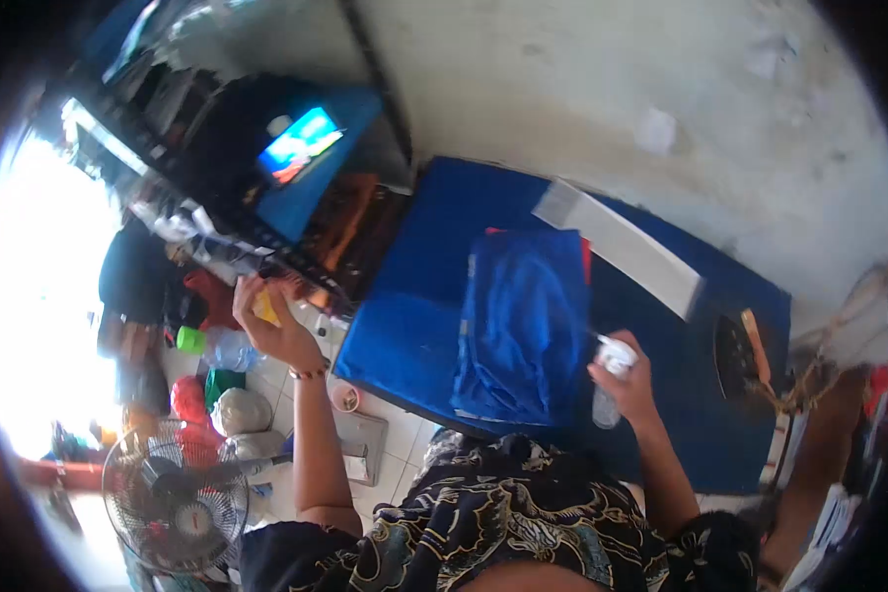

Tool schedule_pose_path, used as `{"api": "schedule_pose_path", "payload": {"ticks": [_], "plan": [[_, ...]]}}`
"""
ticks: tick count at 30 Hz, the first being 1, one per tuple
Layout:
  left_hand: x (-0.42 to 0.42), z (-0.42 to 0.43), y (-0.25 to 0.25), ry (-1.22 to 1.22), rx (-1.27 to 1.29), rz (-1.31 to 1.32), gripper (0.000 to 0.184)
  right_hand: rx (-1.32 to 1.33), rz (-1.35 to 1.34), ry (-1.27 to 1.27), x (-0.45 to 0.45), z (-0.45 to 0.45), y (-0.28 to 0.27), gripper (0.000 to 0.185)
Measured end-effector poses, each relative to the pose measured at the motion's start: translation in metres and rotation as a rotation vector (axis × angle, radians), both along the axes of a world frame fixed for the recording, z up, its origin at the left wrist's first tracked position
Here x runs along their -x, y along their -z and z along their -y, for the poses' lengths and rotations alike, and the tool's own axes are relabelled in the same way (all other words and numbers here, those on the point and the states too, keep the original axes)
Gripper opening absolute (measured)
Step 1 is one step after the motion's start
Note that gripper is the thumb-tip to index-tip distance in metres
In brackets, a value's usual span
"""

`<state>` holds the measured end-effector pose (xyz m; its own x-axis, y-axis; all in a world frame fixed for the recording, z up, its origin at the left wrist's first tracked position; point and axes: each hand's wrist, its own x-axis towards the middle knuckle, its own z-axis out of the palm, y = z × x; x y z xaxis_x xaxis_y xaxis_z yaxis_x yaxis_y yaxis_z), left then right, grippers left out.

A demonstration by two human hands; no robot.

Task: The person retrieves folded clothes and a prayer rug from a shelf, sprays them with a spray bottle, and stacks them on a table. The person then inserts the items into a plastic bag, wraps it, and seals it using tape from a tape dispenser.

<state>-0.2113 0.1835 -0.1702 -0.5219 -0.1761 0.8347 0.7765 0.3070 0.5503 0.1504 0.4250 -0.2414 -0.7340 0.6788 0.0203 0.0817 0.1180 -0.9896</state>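
A translucent spray bottle (607, 407) with a white head is gripped in the right hand (633, 380), the fingers wrapped around its neck, just beside the blue cloth (523, 326) that is laid on the blue-covered table (405, 306). The left hand (278, 331) is raised beyond the table's left edge, its blurred fingers parted, while a long white panel (622, 247) is placed behind the cloth

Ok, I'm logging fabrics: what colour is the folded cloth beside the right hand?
The folded cloth is bright blue, best seen in the head view.
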Motion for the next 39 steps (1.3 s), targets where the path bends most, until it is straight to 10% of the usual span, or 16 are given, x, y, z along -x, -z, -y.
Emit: {"api": "schedule_pose_path", "payload": {"ticks": [3,8,13,29,32,36,39], "plan": [[0.076,0.056,-0.014,0.055,-0.231,0.048,0.025,0.112,-0.045,0.154,0.011,0.025,-0.016,0.036],[0.203,0.106,-0.038,-0.253,0.184,-0.023,0.04,-0.057,-0.036,0.082,0.0,0.064,0.012,0.04],[0.301,0.113,-0.061,0.222,0.945,-0.25,0.057,0.049,0.013,0.141,-0.007,0.115,0.007,0.042],[0.349,0.116,-0.113,0.777,1.331,0.142,0.046,-0.697,0.88,0.769,-0.03,-0.016,0.115,0.068],[0.371,0.116,-0.114,0.637,1.24,0.238,0.039,-0.96,0.337,0.758,0.045,-0.017,0.064,0.056],[0.379,0.116,-0.132,0.386,1.026,0.035,0.033,-0.302,-0.048,-0.073,0.211,0.131,-0.051,0.036],[0.355,0.133,-0.148,0.224,0.776,-0.195,0.03,0.157,-0.257,-0.775,0.315,0.224,-0.085,0.068]]}}
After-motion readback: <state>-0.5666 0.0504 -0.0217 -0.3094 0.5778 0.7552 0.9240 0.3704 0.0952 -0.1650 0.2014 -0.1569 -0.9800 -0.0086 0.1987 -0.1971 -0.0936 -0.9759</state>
